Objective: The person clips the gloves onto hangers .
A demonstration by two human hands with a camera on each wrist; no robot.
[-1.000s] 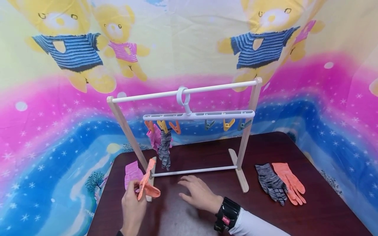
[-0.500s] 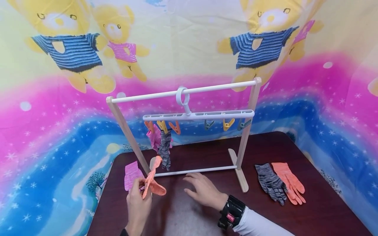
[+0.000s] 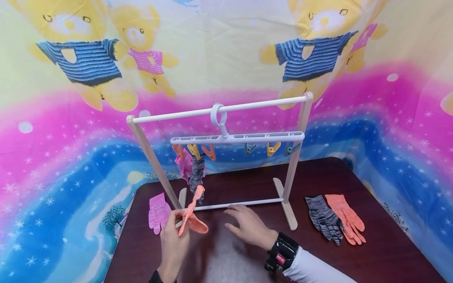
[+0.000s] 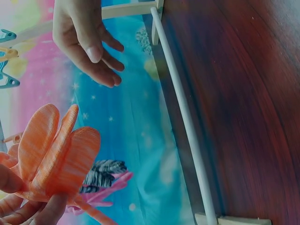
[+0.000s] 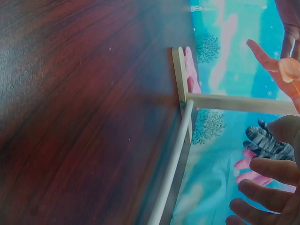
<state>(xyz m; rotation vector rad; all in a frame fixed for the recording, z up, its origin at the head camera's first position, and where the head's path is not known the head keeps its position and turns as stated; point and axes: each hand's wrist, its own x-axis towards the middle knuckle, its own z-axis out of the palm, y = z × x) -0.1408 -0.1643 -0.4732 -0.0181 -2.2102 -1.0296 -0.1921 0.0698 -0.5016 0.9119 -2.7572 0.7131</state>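
An orange glove (image 3: 192,216) is pinched between the thumb and fingers of my left hand (image 3: 175,237), in front of the rack's left foot. In the left wrist view the orange glove (image 4: 70,154) has its fingers spread upward. My right hand (image 3: 249,226) hovers over the table to the right, fingers loosely extended, holding nothing. Beyond them a white hanger (image 3: 237,138) hangs from the rack's top bar. A yellow clip (image 3: 193,151) grips a grey-striped glove (image 3: 197,173); behind it a pink glove (image 3: 184,165) hangs from an orange clip (image 3: 178,150).
A wooden rack (image 3: 148,161) with white bars stands on the dark table (image 3: 226,255). A pink glove (image 3: 158,212) lies at the left. A grey-striped glove (image 3: 323,218) and an orange glove (image 3: 345,216) lie at the right. Other clips, like the yellow one (image 3: 273,148), hold nothing.
My left hand has moved right and slightly away from me with the orange glove, uncovering more of the pink glove on the table. My right hand has shifted a little right.
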